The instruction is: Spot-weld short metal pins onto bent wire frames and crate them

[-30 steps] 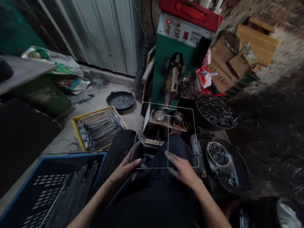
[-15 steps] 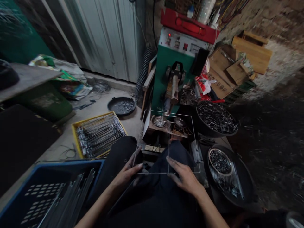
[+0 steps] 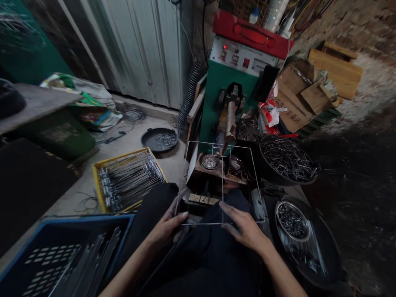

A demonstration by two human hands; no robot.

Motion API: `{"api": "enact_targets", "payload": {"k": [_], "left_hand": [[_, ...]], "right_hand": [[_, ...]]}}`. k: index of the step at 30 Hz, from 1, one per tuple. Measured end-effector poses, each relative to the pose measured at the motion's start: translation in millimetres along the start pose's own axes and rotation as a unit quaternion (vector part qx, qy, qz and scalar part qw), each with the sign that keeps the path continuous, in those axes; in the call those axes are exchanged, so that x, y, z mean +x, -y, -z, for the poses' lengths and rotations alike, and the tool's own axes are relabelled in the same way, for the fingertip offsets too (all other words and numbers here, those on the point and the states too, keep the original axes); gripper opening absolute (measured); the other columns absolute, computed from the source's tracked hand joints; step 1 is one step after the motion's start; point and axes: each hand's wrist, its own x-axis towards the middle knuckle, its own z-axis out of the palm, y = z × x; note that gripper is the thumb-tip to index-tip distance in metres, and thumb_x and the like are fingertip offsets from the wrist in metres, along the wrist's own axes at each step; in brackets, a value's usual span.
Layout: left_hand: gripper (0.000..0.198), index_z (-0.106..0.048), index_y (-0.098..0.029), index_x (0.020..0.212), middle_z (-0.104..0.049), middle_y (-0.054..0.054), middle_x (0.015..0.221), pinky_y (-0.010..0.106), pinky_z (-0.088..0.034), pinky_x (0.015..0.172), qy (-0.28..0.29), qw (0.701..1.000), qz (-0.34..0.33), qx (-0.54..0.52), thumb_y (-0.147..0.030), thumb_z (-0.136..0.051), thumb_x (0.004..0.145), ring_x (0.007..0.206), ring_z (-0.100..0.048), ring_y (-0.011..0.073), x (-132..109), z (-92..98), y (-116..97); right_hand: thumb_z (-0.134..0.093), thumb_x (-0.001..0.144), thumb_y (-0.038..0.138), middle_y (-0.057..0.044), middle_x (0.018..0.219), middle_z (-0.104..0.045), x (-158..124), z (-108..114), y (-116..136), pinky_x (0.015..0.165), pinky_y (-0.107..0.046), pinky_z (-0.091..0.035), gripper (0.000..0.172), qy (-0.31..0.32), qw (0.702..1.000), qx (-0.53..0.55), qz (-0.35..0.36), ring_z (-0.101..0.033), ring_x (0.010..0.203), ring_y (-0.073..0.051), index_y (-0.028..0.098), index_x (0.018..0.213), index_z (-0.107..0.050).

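Observation:
Both hands hold a thin rectangular wire frame (image 3: 222,185) with a wire down its middle. My left hand (image 3: 169,222) is closed on the frame's near left corner, thumb on top. My right hand (image 3: 241,225) pinches it where the middle wire meets the near edge. The frame's far edge, with a small wire piece, lies at the electrode arm (image 3: 230,123) of a green machine with a red top (image 3: 253,35); whether they touch I cannot tell. Below the frame sit a small bowl of metal bits (image 3: 210,161) and a second small dish (image 3: 236,163).
On the left are a blue crate (image 3: 64,225) of dark rods, a yellow tray (image 3: 95,177) of wire pieces and a black pan (image 3: 148,144). On the right, a basin heaped with metal pieces (image 3: 286,159) stands behind a larger pan (image 3: 331,247) holding a bowl (image 3: 292,220).
The view has shifted slightly, so the machine and pans appear a little further right. Both hands keep their hold on the wire frame, whose far edge remains by the electrode.

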Motion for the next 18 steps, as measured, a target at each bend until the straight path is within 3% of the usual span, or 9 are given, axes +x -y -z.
{"api": "enact_targets", "payload": {"k": [11, 15, 18], "left_hand": [[0.099, 0.001, -0.03, 0.16, -0.055, -0.005, 0.053, 0.014, -0.028, 0.032, 0.024, 1.0, 0.016, -0.006, -0.034, -0.069, 0.09, 0.032, -0.032, 0.0059, 4.7, 3.7, -3.7], [0.106, 0.008, -0.032, 0.159, -0.064, -0.001, 0.063, 0.014, -0.03, 0.032, 0.025, 0.999, 0.027, 0.002, -0.036, -0.071, 0.089, 0.032, -0.034, 0.0055, 2.2, 2.1, -4.7], [0.102, 0.004, -0.031, 0.16, -0.061, -0.003, 0.057, 0.014, -0.032, 0.032, 0.017, 1.0, 0.022, 0.011, -0.035, -0.071, 0.089, 0.032, -0.037, 0.0067, 9.9, -0.1, -10.4]], "right_hand": [[-0.058, 0.097, 0.025, -0.006, 0.155, -0.046, 4.6, 7.3, -0.1, 0.116, -0.041, -0.043, 0.066, 0.021, 0.999, 0.017, -0.017, -0.046, 0.141, -0.023, 0.028, 0.157, -0.032], [-0.059, 0.096, 0.025, -0.005, 0.153, -0.048, 2.0, 5.9, 0.1, 0.116, -0.043, -0.044, 0.065, 0.016, 0.999, 0.036, -0.028, -0.048, 0.14, -0.023, 0.03, 0.156, -0.034], [-0.06, 0.096, 0.027, -0.004, 0.15, -0.051, 6.4, 6.4, -4.2, 0.113, -0.042, -0.046, 0.064, 0.006, 0.999, 0.034, -0.029, -0.052, 0.136, -0.023, 0.031, 0.155, -0.036]]}}
